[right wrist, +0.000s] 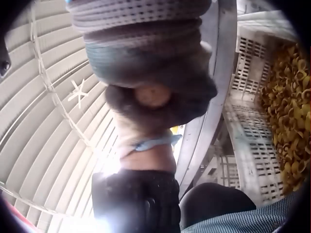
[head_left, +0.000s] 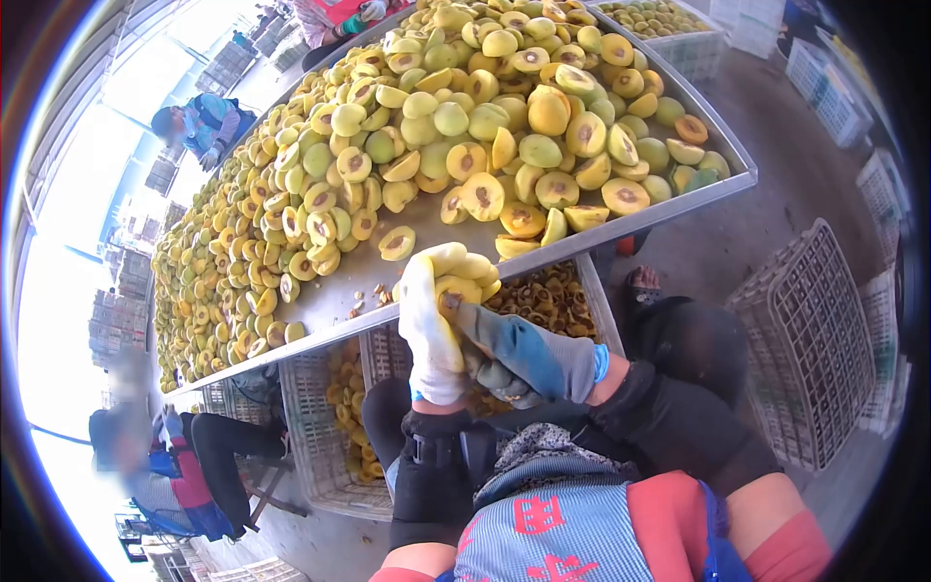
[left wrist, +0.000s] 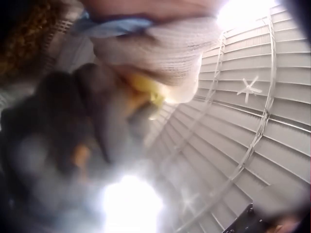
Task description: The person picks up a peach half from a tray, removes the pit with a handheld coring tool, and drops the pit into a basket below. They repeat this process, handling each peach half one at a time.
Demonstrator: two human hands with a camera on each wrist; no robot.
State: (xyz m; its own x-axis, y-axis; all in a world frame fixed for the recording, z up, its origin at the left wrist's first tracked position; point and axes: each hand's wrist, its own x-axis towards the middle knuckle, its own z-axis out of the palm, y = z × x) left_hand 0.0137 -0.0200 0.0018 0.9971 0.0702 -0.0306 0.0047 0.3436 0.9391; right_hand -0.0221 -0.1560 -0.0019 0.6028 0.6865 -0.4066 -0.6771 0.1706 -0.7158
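Observation:
In the head view my left hand [head_left: 432, 325], in a white knit glove, holds a yellow fruit half [head_left: 461, 288] at the tray's front edge. My right hand [head_left: 519, 354], in a blue-grey coated glove, is curled close against the left palm, with its thumb at the fruit. A round tan end, like a tool's handle butt [right wrist: 153, 95], shows inside the curled right fingers; the rest of it is hidden. Yellow flesh [left wrist: 143, 90] appears blurred between the gloves in the left wrist view. Halved fruits [head_left: 482, 196] with brown centres are heaped on the metal tray [head_left: 679, 202] beyond my hands.
Below the tray edge stand plastic crates [head_left: 315, 441] of small fruit pieces [head_left: 553, 301]. More crates [head_left: 800, 339] are stacked at the right. One person [head_left: 199, 126] stands across the tray; another [head_left: 175, 485] sits at the left. My knees are under the tray's edge.

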